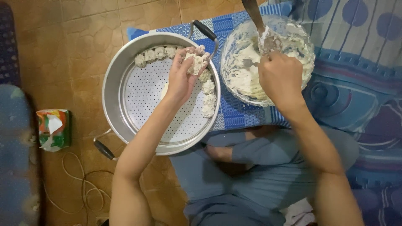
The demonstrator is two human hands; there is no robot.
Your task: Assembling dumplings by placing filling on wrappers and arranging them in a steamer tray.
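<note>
left hand [183, 74] is cupped over the steamer [115, 75], fingers curled around a dumpling [196, 62], a pale, floury, crumpled lump sitting in the palm near the far right rim. right hand [279, 77] is fisted tight on a spoon [255, 16], a metal one with a long dull handle sticking up and away, its bowl end buried in the filling [245, 79]. so both hands are closed on something and well apart from each other, one per vessel.

the steamer is a round, shiny metal pan with a flat perforated tray inside, tiny holes all over it in neat rows, and two wire handles with black grips, one at the far right, one at the near left. finished dumplings [208, 98] line the rim in a curve: a row along the far edge and a few more down the right side, all lumpy, whitish and wrinkled, touching or nearly touching each other.

the bowl [309, 42] is clear glass, round, smeared inside with the filling, which looks like a thick, creamy, off-white paste with rough peaks. it sits just right of the steamer on a blue patterned cloth [234, 113].

floor [63, 42] is brown tile with a cracked stone look. a small crumpled packet [53, 129], green, orange and white, lies to the left, and a thin pale cord [81, 184] loops near it.
</note>
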